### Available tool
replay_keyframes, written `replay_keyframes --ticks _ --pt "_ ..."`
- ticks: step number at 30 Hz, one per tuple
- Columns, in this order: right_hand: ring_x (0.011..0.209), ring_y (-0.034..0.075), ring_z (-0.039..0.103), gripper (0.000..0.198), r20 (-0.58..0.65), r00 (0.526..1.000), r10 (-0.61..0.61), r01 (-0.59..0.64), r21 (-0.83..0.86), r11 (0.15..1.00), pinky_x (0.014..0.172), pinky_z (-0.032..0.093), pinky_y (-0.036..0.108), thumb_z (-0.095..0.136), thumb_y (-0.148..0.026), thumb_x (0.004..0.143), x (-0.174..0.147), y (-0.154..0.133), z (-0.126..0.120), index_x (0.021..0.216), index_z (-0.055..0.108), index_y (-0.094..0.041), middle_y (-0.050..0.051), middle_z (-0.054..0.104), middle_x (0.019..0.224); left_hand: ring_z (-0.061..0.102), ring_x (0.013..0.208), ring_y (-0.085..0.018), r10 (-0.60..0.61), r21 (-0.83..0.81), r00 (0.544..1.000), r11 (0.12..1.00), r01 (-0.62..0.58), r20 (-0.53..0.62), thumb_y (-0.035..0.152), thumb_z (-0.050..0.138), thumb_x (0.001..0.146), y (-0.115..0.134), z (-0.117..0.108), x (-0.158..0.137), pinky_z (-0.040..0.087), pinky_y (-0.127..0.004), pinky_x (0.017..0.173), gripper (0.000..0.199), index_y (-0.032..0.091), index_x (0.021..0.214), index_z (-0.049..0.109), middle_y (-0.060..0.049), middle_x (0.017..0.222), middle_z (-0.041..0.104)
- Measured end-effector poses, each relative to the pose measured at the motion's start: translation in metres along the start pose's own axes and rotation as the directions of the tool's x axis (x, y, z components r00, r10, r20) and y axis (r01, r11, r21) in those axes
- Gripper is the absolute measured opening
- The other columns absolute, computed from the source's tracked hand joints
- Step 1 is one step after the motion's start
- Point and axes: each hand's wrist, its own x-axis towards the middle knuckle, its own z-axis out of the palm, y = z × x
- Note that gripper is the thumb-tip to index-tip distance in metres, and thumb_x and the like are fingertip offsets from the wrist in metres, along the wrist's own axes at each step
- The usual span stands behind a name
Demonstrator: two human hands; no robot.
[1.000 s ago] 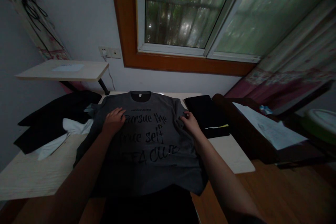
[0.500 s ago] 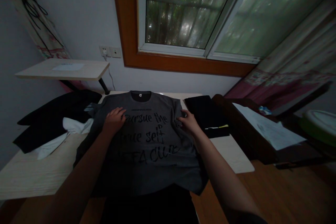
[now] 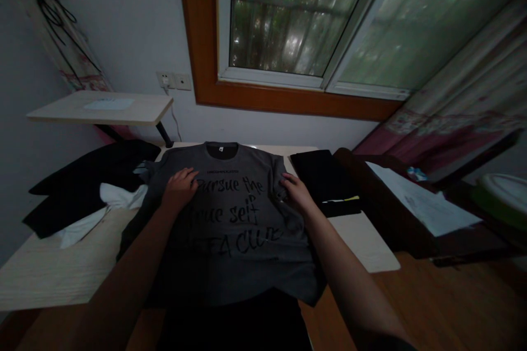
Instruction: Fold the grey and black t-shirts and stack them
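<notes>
Here, shirt (image 3: 236, 200) under flattened left grip (image 3: 179, 188); also at right grip (image 3: 297, 192), hold unclear

Grey shirt (image 3: 230, 227) print: "Pursue the true self"; other lines unclear

The right hand (image 3: 298, 192) has shifted slightly inward over the shirt (image 3: 230, 219). A second ago its fingertips (image 3: 285, 176) were farther out toward the folded black cloth (image 3: 323, 175); now they reach a little closer to the print. Half a second ago the index finger stood out with a visible gap to the thumb; now the fingers are lower and that gap has narrowed. The creases just below them seem to lie differently, though the dim light makes this hard to judge. The head view has also turned very slightly, so the shelf (image 3: 142, 112), sockets (image 3: 173, 81) and window frame (image 3: 206, 88) appear marginally farther right than before.
</notes>
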Motion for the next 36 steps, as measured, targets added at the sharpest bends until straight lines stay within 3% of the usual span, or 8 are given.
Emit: replay_keyframes --ticks 4,7,11,13,16,22,28,36 --pt "0.042 0.008 0.040 0.045 -0.059 0.998 0.031 -0.016 0.240 0.971 0.038 0.032 0.018 0.075 -0.025 0.068 0.001 -0.006 0.003 0.111 0.064 -0.020 -0.006 0.055 0.060 0.051 0.140 -0.029 0.009 0.001 1.000 1.000 -0.009 -0.001 0.028 0.045 0.097 0.002 -0.002 -0.001 0.041 -0.049 0.116 0.045 0.023 0.136 0.067 -0.009 0.149 0.060" --pt "0.045 0.008 0.043 0.047 -0.115 0.993 0.024 0.008 0.267 0.964 0.040 0.034 0.018 0.073 -0.025 0.067 0.003 -0.008 0.003 0.113 0.062 -0.021 -0.005 0.058 0.066 0.051 0.141 -0.029 0.017 0.005 1.000 1.000 -0.017 -0.010 0.028 0.045 0.098 0.001 -0.001 -0.001 0.041 -0.048 0.117 0.045 0.022 0.136 0.067 -0.009 0.149 0.060" --pt "0.052 0.014 0.054 0.036 -0.196 0.977 -0.089 0.060 -0.151 0.987 0.049 0.042 0.024 0.065 -0.033 0.078 0.005 -0.003 -0.007 0.112 0.067 -0.020 0.000 0.065 0.072 0.051 0.141 -0.030 0.023 0.011 1.000 1.000 -0.023 0.001 0.029 0.044 0.098 0.000 0.000 -0.001 0.041 -0.048 0.116 0.045 0.021 0.136 0.066 -0.009 0.149 0.060" --pt "0.068 0.019 0.065 0.025 -0.117 0.968 -0.220 0.131 -0.513 0.848 0.062 0.049 0.027 0.061 -0.035 0.084 0.003 -0.001 -0.013 0.099 0.074 -0.020 0.005 0.070 0.079 0.051 0.141 -0.030 0.022 0.006 1.000 1.000 -0.022 0.003 0.029 0.045 0.098 -0.001 0.000 0.000 0.042 -0.048 0.116 0.045 0.022 0.137 0.066 -0.008 0.149 0.060" --pt "0.088 0.024 0.070 0.030 0.006 0.953 -0.304 0.168 -0.845 0.508 0.077 0.049 0.031 0.056 -0.039 0.093 -0.002 0.001 -0.019 0.091 0.079 -0.021 0.010 0.075 0.092 0.051 0.141 -0.030 0.019 -0.004 1.000 1.000 -0.019 0.002 0.029 0.045 0.097 -0.001 0.000 0.000 0.041 -0.048 0.116 0.045 0.022 0.137 0.066 -0.009 0.149 0.060" --pt "0.105 0.027 0.063 0.028 0.079 0.893 -0.443 0.151 -0.980 0.130 0.083 0.048 0.032 0.056 -0.036 0.097 -0.010 -0.001 -0.013 0.101 0.079 -0.021 0.014 0.067 0.119 0.051 0.140 -0.031 0.030 0.002 1.000 1.000 -0.030 0.005 0.029 0.044 0.098 -0.003 0.001 0.000 0.043 -0.049 0.115 0.045 0.020 0.137 0.066 -0.009 0.149 0.061" --pt "0.120 0.033 0.051 0.035 0.151 0.904 -0.401 0.169 -0.986 0.011 0.096 0.044 0.038 0.058 -0.038 0.098 -0.003 -0.004 -0.020 0.125 0.072 -0.021 0.015 0.060 0.137 0.053 0.138 -0.030 0.048 0.012 0.999 0.999 -0.048 -0.021 0.029 0.047 0.097 -0.006 0.006 0.000 0.044 -0.049 0.114 0.043 0.021 0.134 0.067 -0.008 0.147 0.062" --pt "0.110 0.030 0.058 0.036 0.199 0.963 -0.182 0.191 -0.980 -0.065 0.100 0.040 0.040 0.063 -0.047 0.094 0.019 -0.020 -0.028 0.114 0.076 -0.019 0.017 0.067 0.111 0.054 0.138 -0.030 0.043 0.004 0.999 0.999 -0.043 -0.034 0.028 0.047 0.097 -0.004 0.003 -0.001 0.044 -0.049 0.114 0.042 0.022 0.134 0.068 -0.008 0.146 0.063"
